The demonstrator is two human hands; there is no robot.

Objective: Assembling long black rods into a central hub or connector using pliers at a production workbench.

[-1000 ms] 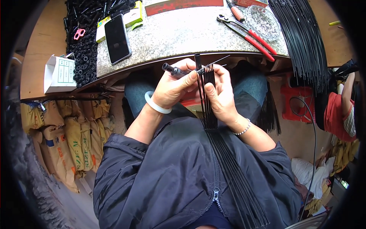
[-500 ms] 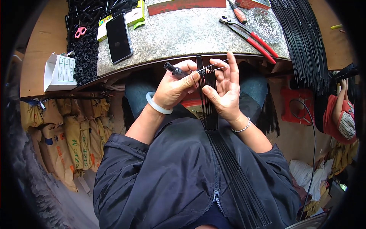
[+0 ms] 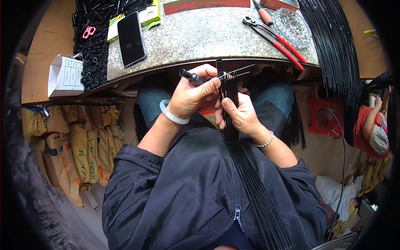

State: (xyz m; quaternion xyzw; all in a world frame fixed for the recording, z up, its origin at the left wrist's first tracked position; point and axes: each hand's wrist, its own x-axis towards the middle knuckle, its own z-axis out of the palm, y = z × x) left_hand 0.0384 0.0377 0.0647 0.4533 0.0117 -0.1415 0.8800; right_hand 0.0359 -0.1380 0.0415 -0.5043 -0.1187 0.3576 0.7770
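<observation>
My left hand (image 3: 193, 92) is closed, its thumb and fingers pinching thin metal wires (image 3: 243, 68) that stick out to the right. A black stepped tube (image 3: 190, 76) also lies in that hand, its open end pointing up and left. My right hand (image 3: 241, 114) is closed round a bundle of long thin black rods (image 3: 260, 191), thumb on top. The rods run up between both hands and down over my jacket. The wires cross the rods near their upper ends, beside an upright black tube end (image 3: 219, 63). The contact points under my fingers are hidden.
On the speckled tabletop (image 3: 200, 37) lie a phone (image 3: 131, 39), red-handled pliers (image 3: 277, 43), a screwdriver (image 3: 264, 14) and a glass dish (image 3: 291, 28). Black parts (image 3: 93, 62) heap at left by a white box (image 3: 66, 77). Black rods (image 3: 331, 41) hang over the right edge.
My right hand's fingers, spread upward before, have come down and curled round the rods. My left hand keeps its pinch almost in place.
</observation>
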